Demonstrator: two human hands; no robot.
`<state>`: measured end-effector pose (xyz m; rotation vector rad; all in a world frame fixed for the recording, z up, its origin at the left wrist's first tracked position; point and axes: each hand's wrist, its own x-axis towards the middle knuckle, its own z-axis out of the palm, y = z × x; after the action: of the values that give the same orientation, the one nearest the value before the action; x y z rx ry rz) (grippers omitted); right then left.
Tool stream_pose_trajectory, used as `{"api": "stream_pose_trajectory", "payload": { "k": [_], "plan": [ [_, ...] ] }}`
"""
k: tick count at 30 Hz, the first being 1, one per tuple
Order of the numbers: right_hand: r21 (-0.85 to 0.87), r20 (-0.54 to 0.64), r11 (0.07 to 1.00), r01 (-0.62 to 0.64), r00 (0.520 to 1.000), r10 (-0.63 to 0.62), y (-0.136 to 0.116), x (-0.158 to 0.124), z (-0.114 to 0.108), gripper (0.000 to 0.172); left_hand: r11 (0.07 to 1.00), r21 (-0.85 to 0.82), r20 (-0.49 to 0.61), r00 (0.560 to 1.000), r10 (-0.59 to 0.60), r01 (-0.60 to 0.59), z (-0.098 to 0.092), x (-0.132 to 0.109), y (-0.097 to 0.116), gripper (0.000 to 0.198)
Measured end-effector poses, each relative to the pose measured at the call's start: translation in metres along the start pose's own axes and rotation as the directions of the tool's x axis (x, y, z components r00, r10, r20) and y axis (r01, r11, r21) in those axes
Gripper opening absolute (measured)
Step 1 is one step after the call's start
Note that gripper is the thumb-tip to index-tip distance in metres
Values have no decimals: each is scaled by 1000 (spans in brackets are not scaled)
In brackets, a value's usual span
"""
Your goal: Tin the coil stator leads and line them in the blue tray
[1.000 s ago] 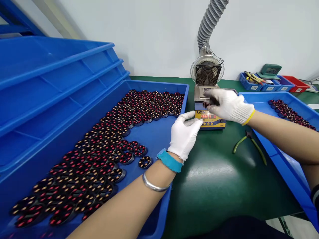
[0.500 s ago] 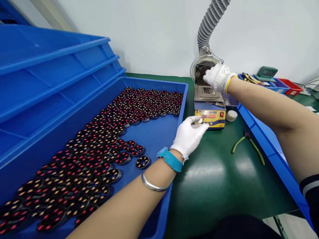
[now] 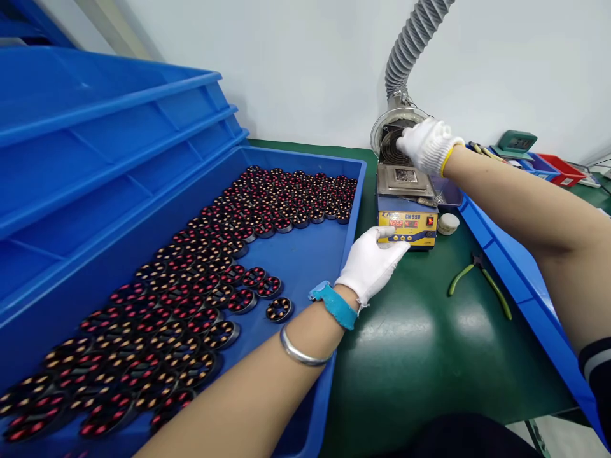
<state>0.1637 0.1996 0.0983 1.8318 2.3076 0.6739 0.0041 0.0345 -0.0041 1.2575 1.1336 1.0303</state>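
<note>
My left hand, in a white glove, hovers in front of a yellow-fronted solder pot unit with red digits. Its thumb and fingers are apart, and nothing shows between them. Above the unit's metal top, my right hand is curled, palm down, in a white knit glove. Its fingertips are in front of the dark, round, ridged fume opening; whatever they grip is hidden. Left of my hands, a blue tray holds many black ring-shaped parts with red or copper-coloured spots.
Green-handled cutters lie open on the green table. A round whitish pad sits beside the unit. Blue trays are stacked at left. A grey hose rises behind; a second blue tray runs along the right.
The whole view has shifted slightly, moving everything a little to the right. Both hands keep nearly the same pose and place by the unit. Its red digits read differently.
</note>
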Motion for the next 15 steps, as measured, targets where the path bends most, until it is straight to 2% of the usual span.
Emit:
{"api": "stream_pose_trajectory", "payload": {
  "k": [2, 4, 7, 9, 11, 13, 14, 15],
  "plan": [
    [80, -34, 996, -36, 999, 39, 14, -5, -3, 39, 1000, 17, 5, 1000, 0, 0, 0, -1, 1, 39],
    [235, -67, 969, -77, 993, 95, 28, -10, -1, 38, 1000, 20, 15, 1000, 1, -1, 0, -1, 1, 38],
    [489, -53, 860, -148, 979, 198, 44, -16, 7, 39, 1000, -12, 21, 1000, -4, 4, 0, 0, 1, 37],
    [651, 10, 733, -197, 968, 252, 47, -18, 15, 40, 999, -30, 21, 1000, -19, 19, -1, 0, 0, 37],
    [812, 114, 525, -256, 951, 288, 46, -16, 24, 43, 999, -27, 25, 999, -31, 31, -1, 0, 0, 39],
    [903, 198, 320, -288, 938, 284, 44, -13, 34, 41, 999, -13, 33, 999, -36, 36, -1, 1, 0, 41],
    [914, 214, 279, -294, 935, 284, 43, -10, 39, 39, 999, -8, 39, 999, -37, 37, -2, 1, -1, 42],
    [906, 209, 303, -295, 935, 286, 42, -8, 45, 36, 999, -4, 44, 998, -36, 36, -2, 1, -1, 42]
  ]
}}
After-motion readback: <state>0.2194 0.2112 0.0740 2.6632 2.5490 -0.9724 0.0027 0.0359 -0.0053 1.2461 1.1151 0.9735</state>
